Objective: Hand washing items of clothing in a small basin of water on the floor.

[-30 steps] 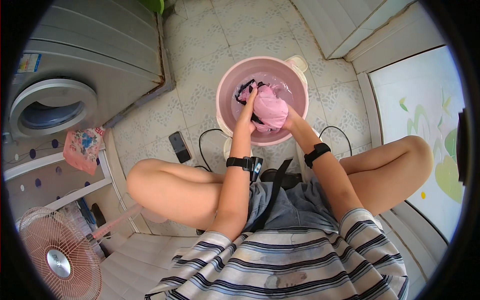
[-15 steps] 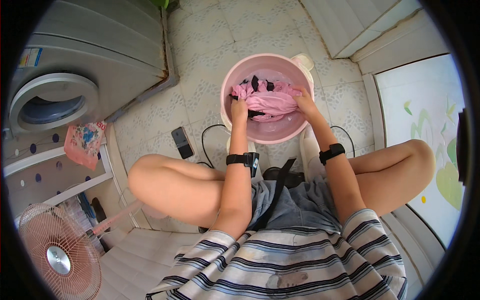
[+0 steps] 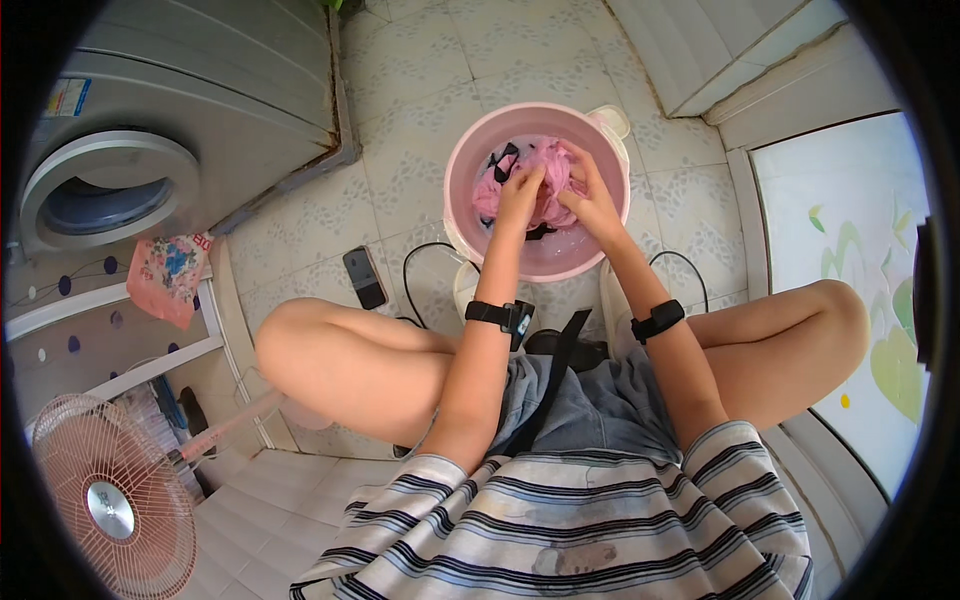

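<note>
A pink plastic basin (image 3: 459, 200) stands on the floor in front of me, holding water and a bunched wet pink garment (image 3: 550, 165) with black parts. My left hand (image 3: 520, 198) is closed on the cloth at the middle of the basin, its fingertips partly hidden in the folds. On the cloth's right side, my right hand (image 3: 592, 195) grips another fold, thumb toward the left hand. The two hands are close together inside the rim. A dark band sits on each forearm.
A black phone (image 3: 365, 277) lies on the tiles left of the basin. Further left are a front-loading washing machine (image 3: 115, 190) and a pink fan (image 3: 112, 505). Dark cables run along the floor beside my feet. A white patterned panel (image 3: 840, 240) stands at the right.
Both hands have come closer together, the left moving right and up. The garment, stretched wide between them before, is now gathered into a bunch toward the basin's middle.
</note>
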